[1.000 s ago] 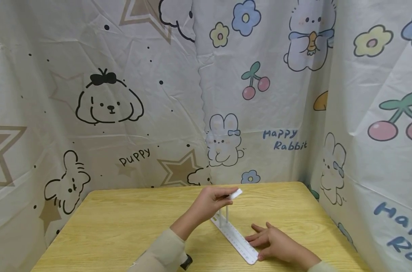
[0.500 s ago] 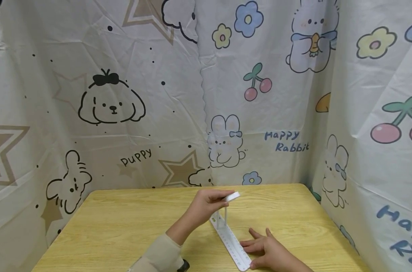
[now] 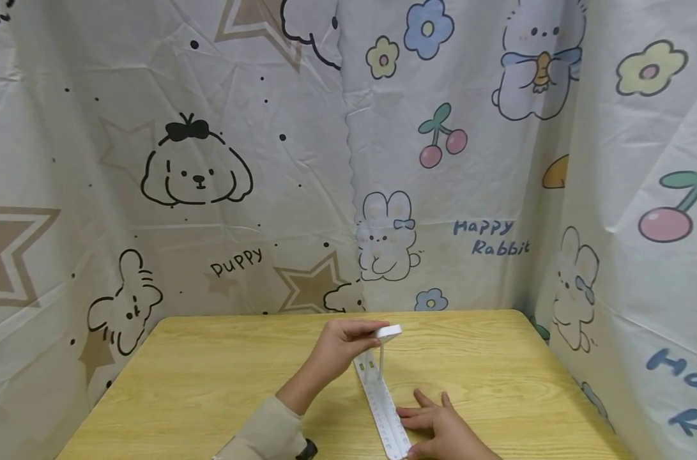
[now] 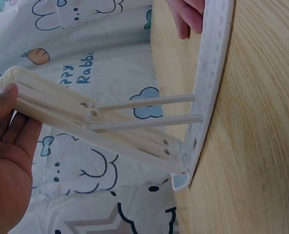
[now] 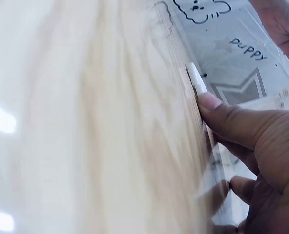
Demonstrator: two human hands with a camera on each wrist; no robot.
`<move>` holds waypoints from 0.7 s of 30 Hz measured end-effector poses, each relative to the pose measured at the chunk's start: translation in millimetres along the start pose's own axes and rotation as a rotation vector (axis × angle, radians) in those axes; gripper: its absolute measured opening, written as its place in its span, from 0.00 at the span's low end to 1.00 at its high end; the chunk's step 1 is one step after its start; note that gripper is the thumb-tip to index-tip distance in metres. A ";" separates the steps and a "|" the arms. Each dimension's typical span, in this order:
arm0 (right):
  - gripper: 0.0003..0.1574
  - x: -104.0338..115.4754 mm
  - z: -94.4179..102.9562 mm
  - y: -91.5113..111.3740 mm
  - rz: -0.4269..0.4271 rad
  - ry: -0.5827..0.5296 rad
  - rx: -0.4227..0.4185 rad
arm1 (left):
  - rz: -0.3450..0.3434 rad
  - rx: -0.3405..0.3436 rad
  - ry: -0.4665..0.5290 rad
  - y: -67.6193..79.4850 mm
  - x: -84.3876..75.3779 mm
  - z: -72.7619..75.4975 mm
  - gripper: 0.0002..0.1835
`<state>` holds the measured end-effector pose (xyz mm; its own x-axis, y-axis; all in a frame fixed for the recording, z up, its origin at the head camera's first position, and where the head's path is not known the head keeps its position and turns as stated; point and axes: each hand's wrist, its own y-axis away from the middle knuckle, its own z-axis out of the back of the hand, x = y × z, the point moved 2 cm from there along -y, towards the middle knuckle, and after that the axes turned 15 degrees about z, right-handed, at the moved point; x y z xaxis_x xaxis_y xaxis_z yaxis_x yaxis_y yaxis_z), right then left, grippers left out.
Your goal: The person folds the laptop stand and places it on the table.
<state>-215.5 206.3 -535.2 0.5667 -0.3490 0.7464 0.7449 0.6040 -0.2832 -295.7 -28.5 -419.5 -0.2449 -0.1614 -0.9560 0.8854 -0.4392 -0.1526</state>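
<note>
A white folding stand (image 3: 385,409) rises from the table, its long notched base lying flat. Two thin struts (image 4: 149,113) join the base to a slanted upper arm (image 4: 56,97), hinged at the far end. My left hand (image 3: 339,345) pinches the raised end of that arm, thumb on one face and fingers behind. Low beside the base's near end, my right hand (image 3: 440,431) touches its right edge with thumb and index finger, other fingers spread. In the right wrist view, the right thumb (image 5: 217,105) lies against the white base, and part of the base is hidden behind the hand.
The wooden table (image 3: 239,358) has rounded far corners. Behind it and to the right hang curtains (image 3: 302,179) printed with puppies, rabbits and cherries. A small dark object (image 3: 307,449) shows by the left sleeve at the near edge of the view.
The base's near end has swung left and slightly nearer, with my right hand moving along with it. My left hand has shifted slightly left, still pinching the upper arm. The head view has turned slightly.
</note>
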 end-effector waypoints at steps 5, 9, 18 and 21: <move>0.36 3.1 -7.6 -4.8 -0.015 0.010 -0.030 | 0.008 -0.015 0.029 2.1 2.4 4.8 0.16; 0.37 4.6 -16.3 -8.7 -0.011 0.025 -0.047 | 0.020 -0.030 0.054 5.5 5.2 8.6 0.16; 0.40 14.1 -35.3 -18.9 -0.021 0.122 -0.060 | 0.027 -0.071 0.091 11.1 9.3 14.7 0.15; 0.40 16.9 -39.6 -22.8 -0.022 0.182 -0.051 | 0.023 -0.087 0.094 11.9 10.7 16.6 0.15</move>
<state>-208.9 158.3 -539.9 0.6014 -0.4884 0.6323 0.7720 0.5592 -0.3022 -294.4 -50.2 -427.4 -0.1895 -0.0856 -0.9781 0.9221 -0.3577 -0.1473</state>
